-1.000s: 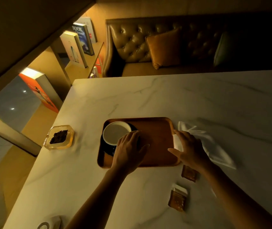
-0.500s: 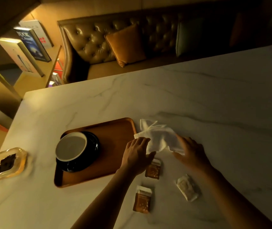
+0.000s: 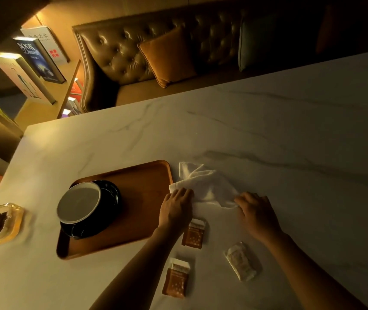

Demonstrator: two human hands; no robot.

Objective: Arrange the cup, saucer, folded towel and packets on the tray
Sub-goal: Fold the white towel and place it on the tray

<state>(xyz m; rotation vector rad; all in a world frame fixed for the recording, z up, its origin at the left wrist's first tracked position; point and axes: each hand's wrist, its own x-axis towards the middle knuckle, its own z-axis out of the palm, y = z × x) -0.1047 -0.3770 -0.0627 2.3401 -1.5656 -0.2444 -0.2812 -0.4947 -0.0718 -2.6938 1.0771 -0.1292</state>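
Observation:
A brown wooden tray point(image 3: 144, 186) lies on the marble table. On its left half a white-lined cup point(image 3: 79, 202) stands on a black saucer point(image 3: 109, 211). A rumpled white towel point(image 3: 203, 184) lies on the table just right of the tray. My left hand point(image 3: 175, 209) grips the towel's near left corner, and my right hand point(image 3: 257, 212) grips its near right corner. Two brown packets point(image 3: 193, 234) point(image 3: 176, 279) and a pale packet point(image 3: 241, 261) lie on the table in front of the towel.
A glass dish point(image 3: 14, 222) with dark pieces stands at the table's left edge. A tufted leather sofa point(image 3: 120, 54) with an orange cushion point(image 3: 167, 55) runs behind the table. Upright books point(image 3: 37, 59) stand on a shelf at the left.
My left hand has left the cup and saucer on the tray and moved right onto the towel. Both hands now hold the towel's near corners. The view has swung right.

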